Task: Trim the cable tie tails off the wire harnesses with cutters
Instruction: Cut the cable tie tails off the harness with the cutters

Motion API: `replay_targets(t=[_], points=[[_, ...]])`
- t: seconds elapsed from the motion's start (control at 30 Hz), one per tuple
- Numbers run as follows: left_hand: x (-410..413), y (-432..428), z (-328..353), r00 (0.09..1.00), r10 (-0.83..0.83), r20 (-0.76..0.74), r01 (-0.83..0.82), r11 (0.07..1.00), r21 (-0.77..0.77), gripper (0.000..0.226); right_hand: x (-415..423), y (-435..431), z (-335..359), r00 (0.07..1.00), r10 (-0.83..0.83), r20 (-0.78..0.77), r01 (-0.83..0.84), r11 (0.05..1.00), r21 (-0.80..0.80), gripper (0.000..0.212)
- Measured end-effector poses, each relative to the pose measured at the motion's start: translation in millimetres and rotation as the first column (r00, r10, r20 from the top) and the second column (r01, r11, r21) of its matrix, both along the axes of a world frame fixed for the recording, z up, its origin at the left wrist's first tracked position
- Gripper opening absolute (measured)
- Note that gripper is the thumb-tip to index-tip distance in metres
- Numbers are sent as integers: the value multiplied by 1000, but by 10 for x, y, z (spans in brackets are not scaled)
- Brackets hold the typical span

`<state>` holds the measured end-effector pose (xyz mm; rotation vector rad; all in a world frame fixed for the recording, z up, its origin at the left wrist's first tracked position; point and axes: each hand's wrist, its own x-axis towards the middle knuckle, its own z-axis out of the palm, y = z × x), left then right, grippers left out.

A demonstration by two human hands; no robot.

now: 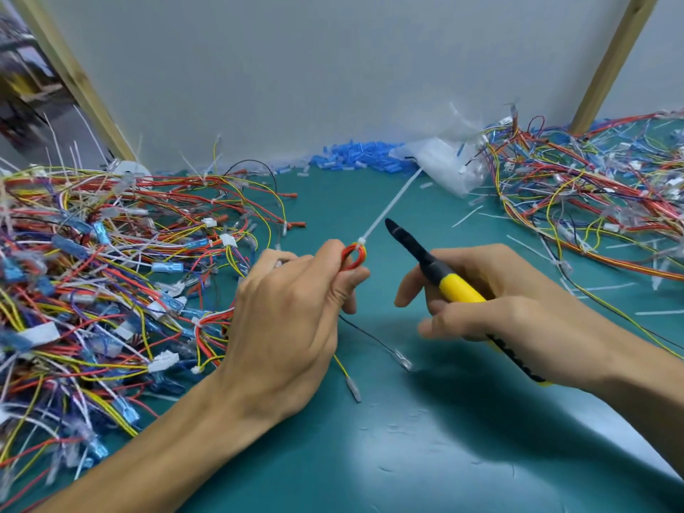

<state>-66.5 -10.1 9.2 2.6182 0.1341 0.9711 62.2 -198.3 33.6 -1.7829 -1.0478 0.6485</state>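
A: Which step in hand?

B: Lining up a cut, judging by the pose. Pinching a small red-and-yellow harness coil between thumb and fingers of the left hand, raised just above the tabletop at centre. Sticking up and away from the tie head: a long white tail, uncut.

A: And the cutters?

B: Gripped in the right hand, fingers curled round the yellow handles, black nose aimed up and left, just beside the tail but apart from it.

A: Needed next?

B: Opening the jaws, sliding the nose across to the tail right at the tie head, keeping clear of the wires and the left thumb, then squeezing. Holding the coil steady meanwhile.

A: Anything hard to make out?

B: Plenty. Jaws dark and seen edge-on, probably closed, no gap visible. Lower handle hidden under the palm. Rest of the harness lost behind the left hand, bar two loose leads trailing onto the tabletop. Far end of the tail merging with a clear bag at the back. Left pile and right pile cut off by the frame edges; no telling trimmed from untrimmed in those tangles, though white offcuts scattered near the right pile. Far-left background blurred.
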Motion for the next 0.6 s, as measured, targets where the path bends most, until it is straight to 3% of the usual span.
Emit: replay_targets(t=[0.3, 0.43, 0.6], points=[[-25, -53, 41, 998, -62, -15, 64, 988, 138, 24, -39, 15, 1, 998, 41, 43, -39, 998, -39, 30], [-66, -139, 52, 992, -113, -53, 120, 981, 153, 24, -1, 21, -4, 981, 182, -63, -185, 981, -57, 26], [-101, -127, 106, 1000, -26, 9, 26, 998, 58, 23, 60, 15, 4, 937, 243, -251, -252, 968, -1, 31]])
